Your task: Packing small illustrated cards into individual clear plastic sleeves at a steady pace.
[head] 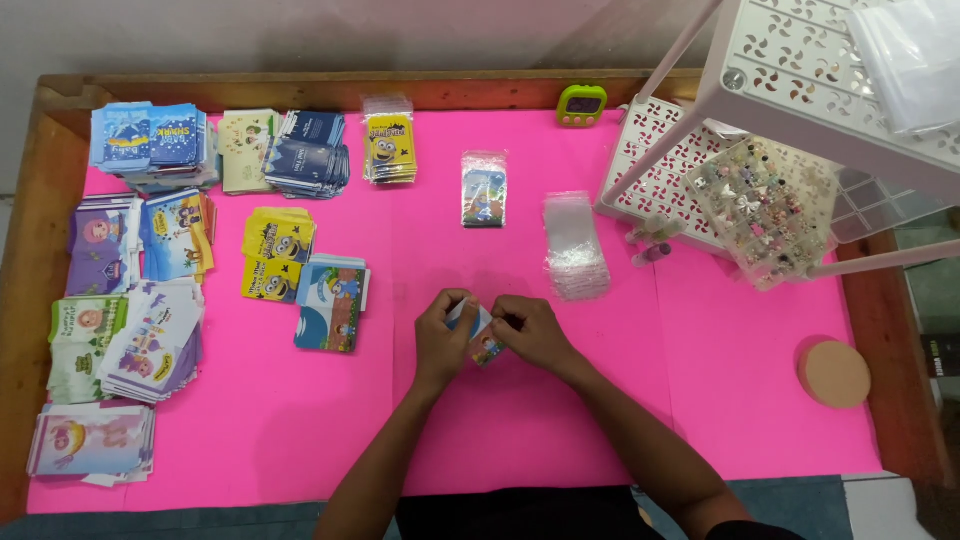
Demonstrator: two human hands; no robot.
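Both forearms reach up from the near edge, and the left hand (pixel 443 335) and right hand (pixel 530 332) pinch one small printed card (pixel 483 338) between them above the pink surface (pixel 700 400). One filled clear sleeve (pixel 484 189) lies finished farther up; a stack of empty sleeves (pixel 575 245) and many card piles (pixel 150 300) wait, so most work looks undone.

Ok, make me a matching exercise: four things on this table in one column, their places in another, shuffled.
Things:
1. small card
2. green timer
3. round cork disc
4. stack of clear bags

Places:
A. right edge of the pink mat
B. between both hands
C. far edge, beside the white rack
D. middle, just beyond the hands

Pairs: 1-B, 2-C, 3-A, 4-D
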